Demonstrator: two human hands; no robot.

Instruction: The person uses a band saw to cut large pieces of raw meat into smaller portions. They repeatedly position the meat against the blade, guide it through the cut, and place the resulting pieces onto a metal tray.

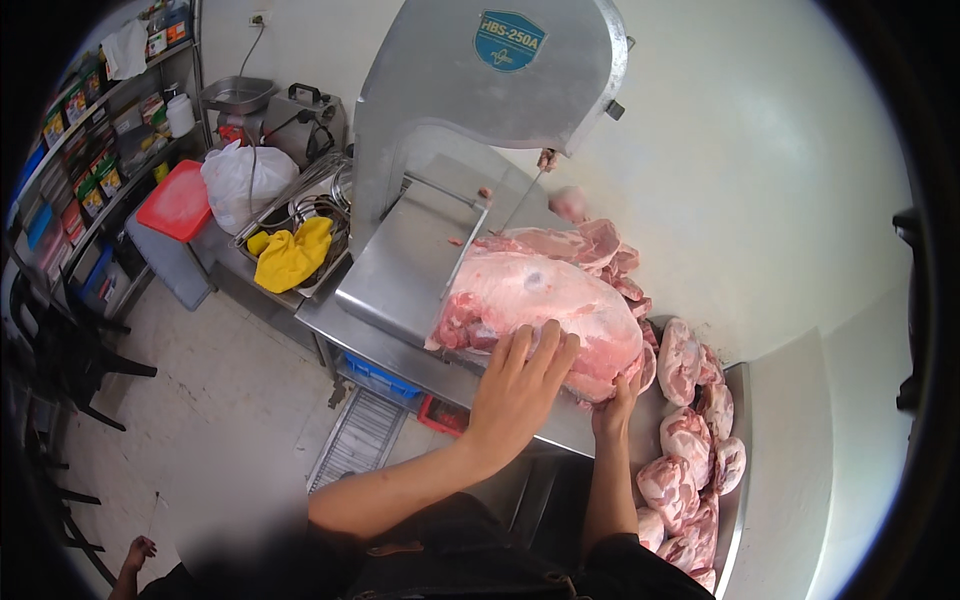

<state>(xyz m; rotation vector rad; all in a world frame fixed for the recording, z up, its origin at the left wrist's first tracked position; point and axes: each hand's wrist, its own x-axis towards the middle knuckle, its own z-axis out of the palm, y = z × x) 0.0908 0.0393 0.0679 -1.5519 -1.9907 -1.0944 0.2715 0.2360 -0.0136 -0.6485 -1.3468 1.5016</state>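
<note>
A large skin-on cut of pork (545,290), pink and pale, lies on the steel table of a meat band saw (430,100). My left hand (522,390) presses its curved fingers over the near side of the cut. At the right end, my right hand (617,405) grips its lower edge, with part of the fingers hidden by the meat. The thin saw blade (526,200) runs down behind the cut's far left end; I cannot tell whether they touch. A flat metal guide plate (412,255) stands left of the cut.
Several pork pieces (688,440) fill the tray at right; more cut meat lies behind the large cut. A yellow cloth (293,254), white bag (248,185) and red tray (175,200) are at left. Crates (380,375) sit below. Another person's hand (140,550) shows lower left.
</note>
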